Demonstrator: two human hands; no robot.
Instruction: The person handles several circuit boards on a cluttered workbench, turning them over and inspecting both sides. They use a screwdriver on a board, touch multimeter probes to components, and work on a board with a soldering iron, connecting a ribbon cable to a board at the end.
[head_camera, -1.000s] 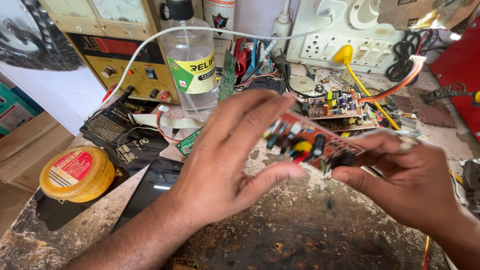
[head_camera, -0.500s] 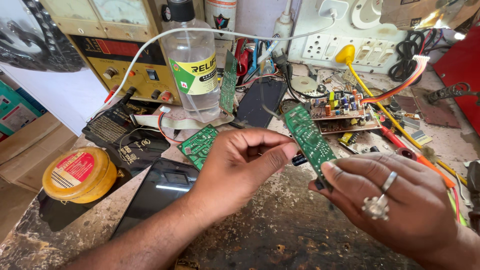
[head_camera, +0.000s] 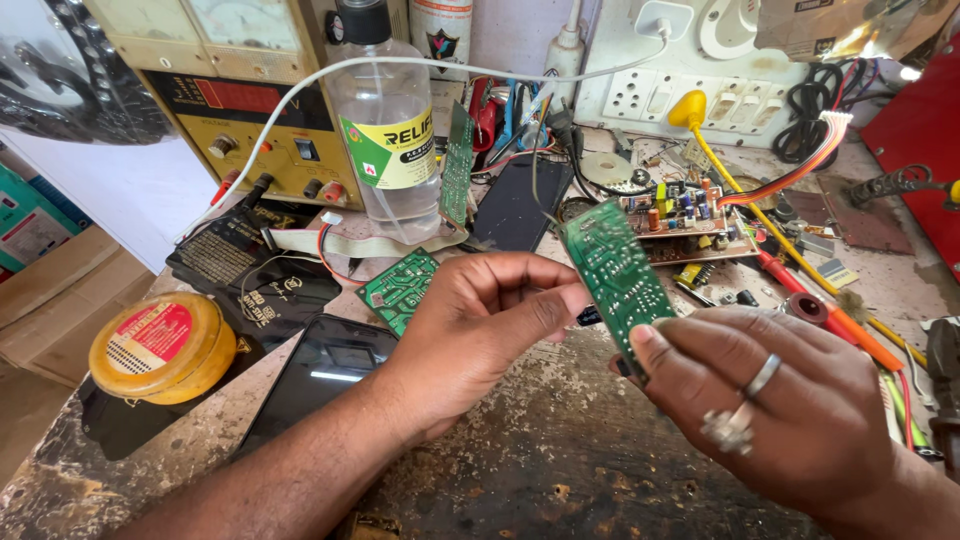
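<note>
Scorched and stained, the bench (head_camera: 560, 460) carries a clutter of electronics parts under both hands. Above its bare middle, a narrow green circuit board (head_camera: 615, 275) is held tilted, solder side up. The left hand (head_camera: 490, 330) pinches the board's lower edge, fingers (head_camera: 545, 310) curled together on it with the thumb beneath; the right hand (head_camera: 770, 410), wearing two rings, clamps the board's near end between thumb and fingers.

Just left of the board, behind the left hand, a small green circuit board (head_camera: 400, 290) lies flat. Further left of the board sits a round yellow tin (head_camera: 160, 345) with a red and white round label on its lid, and between tin and left forearm a dark phone (head_camera: 320, 375) lies face up. Behind the board stands a clear plastic bottle (head_camera: 385, 130) with a black cap and a green, yellow and white rectangular label wrapped round its middle. Left of the bottle is a yellow power supply (head_camera: 250, 120) with knobs and a dark display strip. Right of the board, another populated circuit board (head_camera: 690, 220) rests with a multicoloured ribbon cable (head_camera: 800, 165) rising from it. Behind that, a white socket strip (head_camera: 690, 95) runs along the wall.
</note>
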